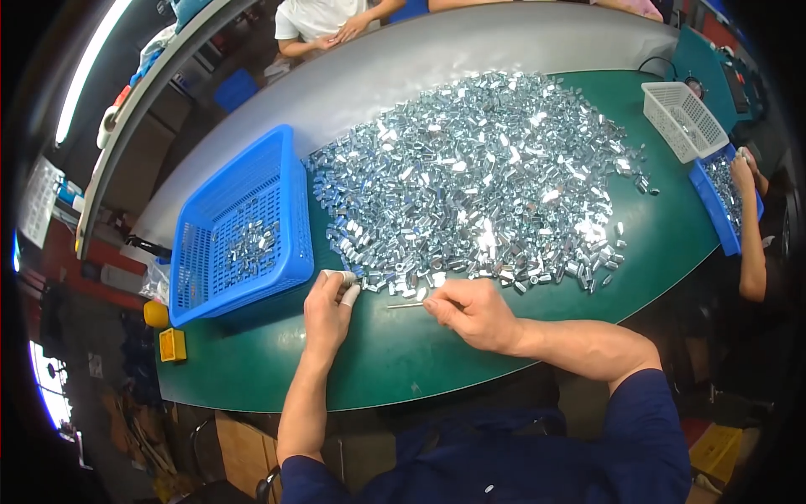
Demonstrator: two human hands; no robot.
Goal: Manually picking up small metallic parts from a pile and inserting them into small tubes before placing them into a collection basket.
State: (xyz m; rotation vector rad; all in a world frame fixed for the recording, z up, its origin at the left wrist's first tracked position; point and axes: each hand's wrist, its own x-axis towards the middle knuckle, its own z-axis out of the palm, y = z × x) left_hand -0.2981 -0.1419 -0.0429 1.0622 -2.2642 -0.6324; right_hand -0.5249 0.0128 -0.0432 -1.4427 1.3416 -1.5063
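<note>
A broad heap of small shiny metal sleeves (470, 176) covers much of the green table (386, 361). At its near left edge is my left hand (326, 312), with white coverings on some fingertips. Its thumb and fingers are pinched together, and whatever lies between them is too small to make out. My right hand (477, 312) is closed around one end of a thin metal rod (405, 306). The rod points left toward my left hand, and its tip is apart from it. A few loose sleeves lie between the two hands.
A blue plastic basket (298, 214) with some metal parts inside stands left of the heap. Beside it is a small yellow box (172, 345). At far right, a co-worker's arm (752, 244) reaches over a blue tray (707, 206) near a white basket (684, 126). A grey barrier (353, 80) curves behind.
</note>
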